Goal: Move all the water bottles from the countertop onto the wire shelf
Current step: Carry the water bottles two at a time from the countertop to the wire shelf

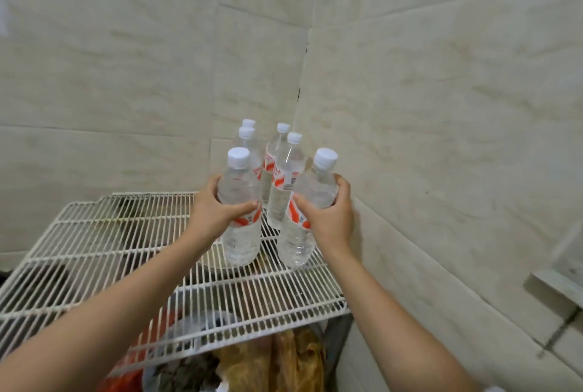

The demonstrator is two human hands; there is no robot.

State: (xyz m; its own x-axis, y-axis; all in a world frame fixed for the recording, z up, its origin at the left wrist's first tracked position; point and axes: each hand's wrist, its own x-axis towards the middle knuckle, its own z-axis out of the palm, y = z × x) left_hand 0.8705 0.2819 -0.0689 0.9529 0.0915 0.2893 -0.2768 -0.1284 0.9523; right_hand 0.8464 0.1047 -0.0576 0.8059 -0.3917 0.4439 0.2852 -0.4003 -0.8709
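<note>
Holding one bottle apiece: left hand [217, 212] wrapped round the left bottle [241, 243], upright; right hand [328, 218] wrapped round the right bottle [298, 246], tilted. Both are over the wire shelf [94, 234], right-rear part, bases at or just above the wires; contact cannot be told. Four rear bottles [279, 199] stand toward the shelf's back corner. Risks, judged: a base set between wires could tip; the tilted bottle, released early, could topple the close-packed group.

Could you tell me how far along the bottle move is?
Four bottles stand in the back corner of the wire shelf. The left hand grips a fifth bottle, the right hand a tilted sixth bottle, both at the shelf, unreleased. Whether bottles remain on the countertop cannot be seen.
</note>
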